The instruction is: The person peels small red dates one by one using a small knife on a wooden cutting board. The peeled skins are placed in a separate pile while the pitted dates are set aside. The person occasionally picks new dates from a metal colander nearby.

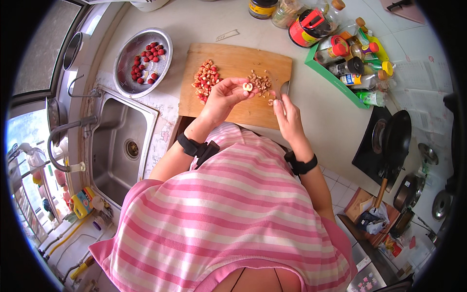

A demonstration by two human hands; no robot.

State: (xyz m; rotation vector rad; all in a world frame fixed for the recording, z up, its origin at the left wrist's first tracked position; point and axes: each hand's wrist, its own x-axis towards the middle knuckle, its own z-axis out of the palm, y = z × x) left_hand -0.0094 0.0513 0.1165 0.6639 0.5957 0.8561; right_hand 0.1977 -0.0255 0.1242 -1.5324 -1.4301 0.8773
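My left hand (226,96) pinches a cut hawthorn fruit (247,87), its pale inside facing up, above the wooden cutting board (240,107). In my right hand (289,114), at the board's right side, is a small knife (278,93); its handle is mostly hidden by the fingers. A brown cored piece (271,102) lies by the right fingertips. Left of my left hand sits a heap of chopped red and pale hawthorn pieces (206,80). Beyond the fingers is a pile of brown seeds and core bits (260,81).
A metal colander (121,78) with whole red hawthorns (147,54) stands left of the board, behind the steel sink (113,146). To the right are a green box (335,85) of bottles, a large red-labelled bottle (304,34) and a black wok (397,135).
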